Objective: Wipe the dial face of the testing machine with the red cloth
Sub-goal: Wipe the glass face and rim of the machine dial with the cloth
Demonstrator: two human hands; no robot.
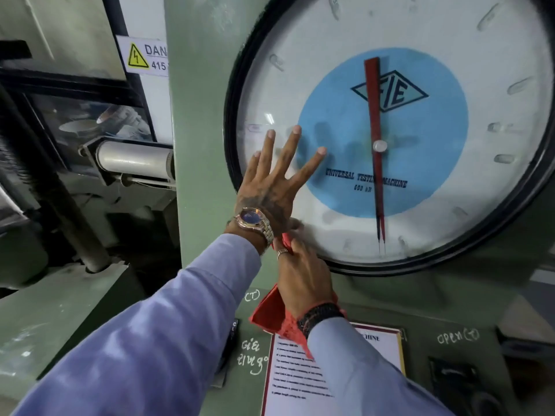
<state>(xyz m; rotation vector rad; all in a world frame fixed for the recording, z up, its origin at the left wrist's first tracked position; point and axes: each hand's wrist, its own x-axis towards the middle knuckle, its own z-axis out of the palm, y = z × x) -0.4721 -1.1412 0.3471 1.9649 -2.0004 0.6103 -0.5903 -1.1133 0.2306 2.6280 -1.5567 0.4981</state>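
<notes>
The testing machine's large round dial face [420, 34] fills the upper right: white with a blue centre disc, a red pointer and a black rim. My left hand [271, 187], with a wristwatch, lies flat on the glass at the dial's lower left, fingers spread. My right hand [303, 277] is just below it at the dial's bottom rim, closed on the red cloth [270, 313]. The cloth hangs down from that hand over the green panel, and a small tip of it pokes up between the two hands.
The dial sits in a green machine housing [198, 121]. Below it are a printed instruction sheet [303, 376], chalk writing [458, 336] and a dark control knob [453, 376]. A yellow electrical danger label [144, 55] and a white cylinder [135, 159] stand to the left.
</notes>
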